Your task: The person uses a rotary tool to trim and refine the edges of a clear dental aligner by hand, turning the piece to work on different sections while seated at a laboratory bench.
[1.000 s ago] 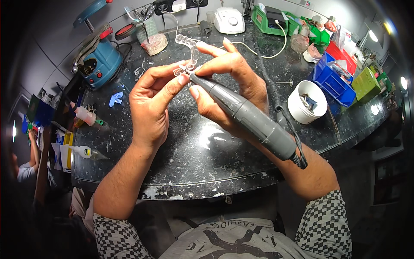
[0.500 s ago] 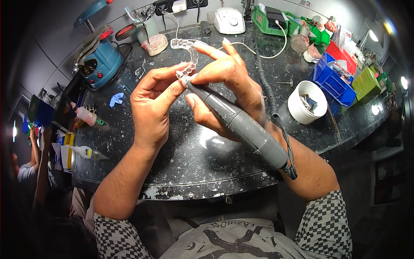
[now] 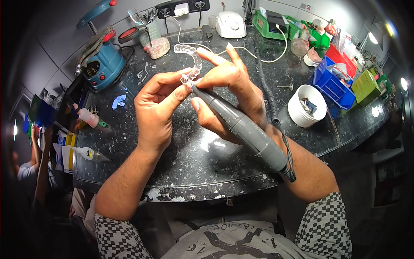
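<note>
Between the thumb and fingers of my left hand (image 3: 157, 108) is one end of a clear dental aligner (image 3: 197, 64). Its curved arch stands up past my fingertips, away from me. My right hand (image 3: 235, 82) is closed around a dark grey handpiece (image 3: 241, 125), a rotary tool with a coiled cord at its rear. The tool's front end meets the aligner's near end, close to my left thumb. Fingertips hide the bit, and I cannot tell whether it touches the plastic. Two fingers of the right hand stretch out beside the arch.
A blue machine (image 3: 101, 64) and a pink-white plaster block (image 3: 157, 47) stand at the back left. A white control box (image 3: 230, 24) sits at the back. On the right are a white tub (image 3: 307, 105) and a blue bin (image 3: 334, 82). A dropper bottle (image 3: 84, 152) lies left.
Both hands, with the aligner and handpiece, have shifted slightly right and toward me in the picture. The aligner's near end has turned a little. Both grips stay the same.
</note>
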The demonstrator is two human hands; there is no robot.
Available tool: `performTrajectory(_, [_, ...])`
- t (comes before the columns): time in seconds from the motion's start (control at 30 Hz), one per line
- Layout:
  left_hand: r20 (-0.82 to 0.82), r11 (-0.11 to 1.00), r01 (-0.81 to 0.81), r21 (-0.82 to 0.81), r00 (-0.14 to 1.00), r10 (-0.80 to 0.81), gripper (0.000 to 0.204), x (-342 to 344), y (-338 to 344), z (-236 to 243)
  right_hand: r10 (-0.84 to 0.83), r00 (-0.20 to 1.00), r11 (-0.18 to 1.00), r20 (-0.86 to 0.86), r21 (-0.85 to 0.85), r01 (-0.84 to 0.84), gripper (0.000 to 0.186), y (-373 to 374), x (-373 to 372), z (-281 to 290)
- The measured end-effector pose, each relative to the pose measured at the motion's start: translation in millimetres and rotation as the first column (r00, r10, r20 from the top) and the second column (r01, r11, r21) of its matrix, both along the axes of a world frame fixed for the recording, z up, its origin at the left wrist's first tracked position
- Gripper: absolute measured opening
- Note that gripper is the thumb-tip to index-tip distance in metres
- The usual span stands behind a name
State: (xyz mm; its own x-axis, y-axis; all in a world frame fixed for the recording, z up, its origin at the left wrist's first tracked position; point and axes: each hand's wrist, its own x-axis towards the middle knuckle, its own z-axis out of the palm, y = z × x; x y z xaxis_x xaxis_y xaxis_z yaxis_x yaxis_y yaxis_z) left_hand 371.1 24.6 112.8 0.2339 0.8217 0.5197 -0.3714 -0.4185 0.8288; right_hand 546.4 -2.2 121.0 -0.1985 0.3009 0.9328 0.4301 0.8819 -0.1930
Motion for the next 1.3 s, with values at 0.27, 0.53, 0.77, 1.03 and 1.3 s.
performTrajectory(0.27, [0.000,1.000,-0.020,0.012,1.000,0.020,0.021,-0.8,0.2,-1.9,0.015,1.000,1.000,-0.006,-0.013,-0.015,0.036,0.8,-0.3,-0.7])
performTrajectory(0.53, [0.037,0.997,0.030,-0.072,0.999,-0.028,0.025,0.9,2.0,0.4,0.138,0.881,0.970,-0.452,-0.119,-0.213,0.035,7.1,-2.6,-2.1])
performTrajectory(0.77, [0.050,0.953,0.197,-0.232,0.980,-0.191,0.021,-1.9,0.9,1.2,0.064,0.763,0.803,-0.643,-0.421,-0.422,0.020,4.9,-2.6,5.2])
performTrajectory(1.03, [-0.023,0.977,0.124,-0.174,0.991,-0.130,0.018,-1.4,2.8,-1.7,0.108,0.850,0.788,-0.516,-0.477,-0.390,0.021,-4.0,-3.6,5.8])
performTrajectory(1.3, [-0.034,0.970,0.106,-0.218,0.993,-0.116,0.016,-1.5,4.0,-0.2,0.135,0.839,0.836,-0.528,-0.394,-0.382,0.021,0.3,-3.1,3.3])
